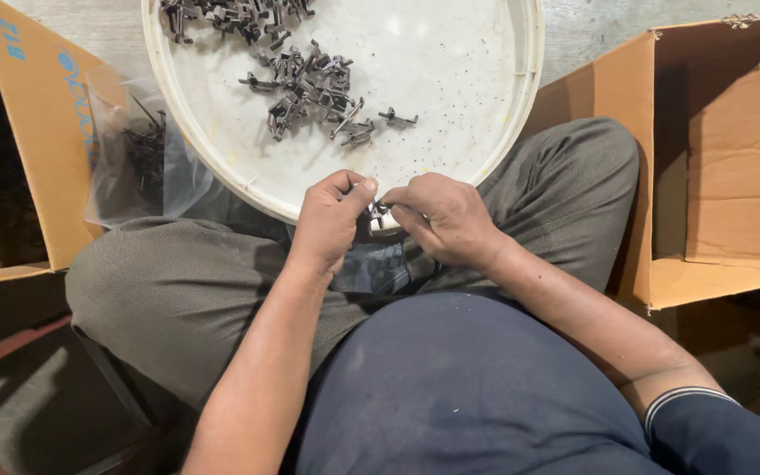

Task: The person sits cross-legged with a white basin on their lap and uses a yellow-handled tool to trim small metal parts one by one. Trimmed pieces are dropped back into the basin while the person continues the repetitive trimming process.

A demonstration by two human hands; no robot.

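At the far left an open cardboard box (19,141) stands on the floor. A clear plastic bag (134,158) holding dark metal parts leans against it, beside the person's left knee.

The left hand (327,220) is closed, thumb and fingertips pinched on a small metal part (376,211). The part sits between both hands, just over the near rim of the round white tray (450,105) and above the lap. It is largely covered by the fingers; its long axis and the way it points cannot be told.

The right hand (442,218) is also closed, its fingertips gripping the same part from the other side. The two hands nearly touch.

The tray rests against the knees of the crossed legs. A pile of dark metal clips (310,88) lies in its far half; the clips lie at mixed angles. Dark specks dot the tray floor.

Beyond the tray a pale, worn floor (591,26) shows. At the right a second open cardboard box (723,149) lies with its mouth toward the person, touching the right knee.
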